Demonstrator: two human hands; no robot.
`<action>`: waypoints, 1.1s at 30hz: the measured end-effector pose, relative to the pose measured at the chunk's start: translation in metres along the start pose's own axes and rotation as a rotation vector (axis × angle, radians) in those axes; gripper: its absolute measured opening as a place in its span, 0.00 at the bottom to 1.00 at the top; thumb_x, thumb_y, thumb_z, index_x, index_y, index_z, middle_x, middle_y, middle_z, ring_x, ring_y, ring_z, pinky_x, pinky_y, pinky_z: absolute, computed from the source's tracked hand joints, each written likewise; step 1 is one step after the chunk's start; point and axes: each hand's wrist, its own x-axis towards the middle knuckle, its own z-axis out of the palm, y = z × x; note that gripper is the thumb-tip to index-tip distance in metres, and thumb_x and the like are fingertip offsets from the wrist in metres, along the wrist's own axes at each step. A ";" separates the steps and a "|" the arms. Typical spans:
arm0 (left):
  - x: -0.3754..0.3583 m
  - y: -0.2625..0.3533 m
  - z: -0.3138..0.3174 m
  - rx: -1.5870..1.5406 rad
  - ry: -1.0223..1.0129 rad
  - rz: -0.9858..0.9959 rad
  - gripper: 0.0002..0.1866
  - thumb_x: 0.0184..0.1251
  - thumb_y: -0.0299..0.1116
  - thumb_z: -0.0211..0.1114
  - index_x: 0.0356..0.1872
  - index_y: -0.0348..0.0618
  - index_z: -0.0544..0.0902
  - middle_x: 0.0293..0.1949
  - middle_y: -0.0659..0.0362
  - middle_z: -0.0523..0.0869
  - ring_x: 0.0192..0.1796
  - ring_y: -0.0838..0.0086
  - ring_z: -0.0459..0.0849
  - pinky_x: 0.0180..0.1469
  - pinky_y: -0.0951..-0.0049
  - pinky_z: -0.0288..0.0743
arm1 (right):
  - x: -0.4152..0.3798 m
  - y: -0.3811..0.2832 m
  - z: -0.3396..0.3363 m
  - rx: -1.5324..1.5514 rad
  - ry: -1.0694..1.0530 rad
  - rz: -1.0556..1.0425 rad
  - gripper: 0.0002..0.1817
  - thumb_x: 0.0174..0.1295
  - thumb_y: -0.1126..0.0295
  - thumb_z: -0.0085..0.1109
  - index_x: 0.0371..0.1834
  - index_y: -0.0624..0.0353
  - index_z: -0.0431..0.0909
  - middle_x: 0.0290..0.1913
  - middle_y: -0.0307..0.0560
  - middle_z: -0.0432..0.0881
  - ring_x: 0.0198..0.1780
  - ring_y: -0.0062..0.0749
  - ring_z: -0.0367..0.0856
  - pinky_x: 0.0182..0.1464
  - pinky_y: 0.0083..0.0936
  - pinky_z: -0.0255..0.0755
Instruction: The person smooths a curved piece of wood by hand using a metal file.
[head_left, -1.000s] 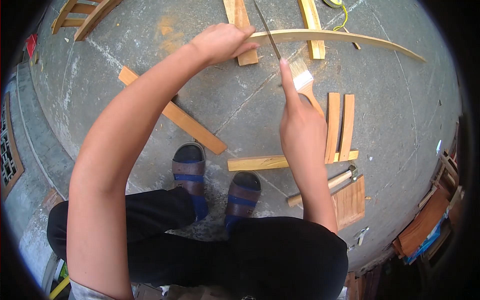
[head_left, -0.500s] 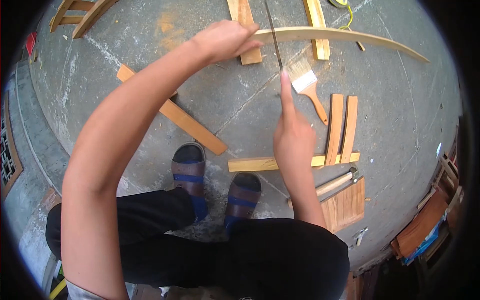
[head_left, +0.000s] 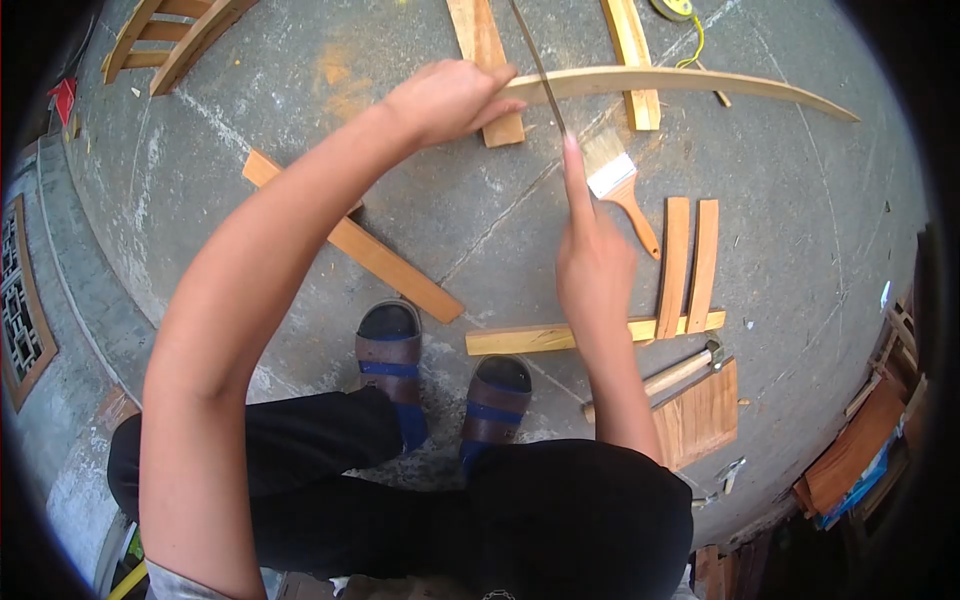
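My left hand [head_left: 450, 102] is wrapped round the near-left end of a long, thin, slightly curved wooden strip [head_left: 690, 80]. The strip lies across two wooden blocks, the left block [head_left: 482, 45] and the right block [head_left: 628, 50]. Closed on a saw, my right hand [head_left: 597, 275] has its index finger stretched along the back of the blade. The saw blade [head_left: 547, 85], seen nearly edge-on, crosses the strip just right of my left fingers. Its handle is hidden inside my hand. Beside the right hand lies a wide paintbrush [head_left: 618, 185] with a wooden handle.
Two short slats [head_left: 673, 265] rest on a longer bar [head_left: 520, 340]. A hammer [head_left: 680, 370] lies by a wooden board [head_left: 700, 415]. Another slat [head_left: 395, 268] lies near my sandals [head_left: 390, 350]. A tape measure [head_left: 675, 8] and wooden frame [head_left: 190, 40] are at the far side.
My right hand and the saw have slid slightly forward across the strip. My left hand keeps its hold, and the whole view has shifted a little.
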 end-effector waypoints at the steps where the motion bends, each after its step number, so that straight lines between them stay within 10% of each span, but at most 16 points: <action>1: -0.001 0.002 0.002 0.003 0.005 -0.006 0.24 0.86 0.54 0.58 0.56 0.39 0.80 0.28 0.41 0.89 0.37 0.43 0.91 0.42 0.46 0.86 | -0.027 0.005 -0.003 0.013 -0.036 0.046 0.52 0.65 0.82 0.56 0.92 0.31 0.52 0.33 0.57 0.83 0.31 0.56 0.86 0.32 0.49 0.78; 33: -0.002 0.000 0.011 -0.025 0.070 0.003 0.24 0.85 0.52 0.60 0.53 0.37 0.82 0.26 0.42 0.88 0.34 0.43 0.91 0.37 0.47 0.86 | -0.042 0.018 0.003 0.065 -0.010 0.017 0.50 0.68 0.83 0.56 0.92 0.33 0.53 0.30 0.57 0.81 0.29 0.56 0.84 0.33 0.49 0.76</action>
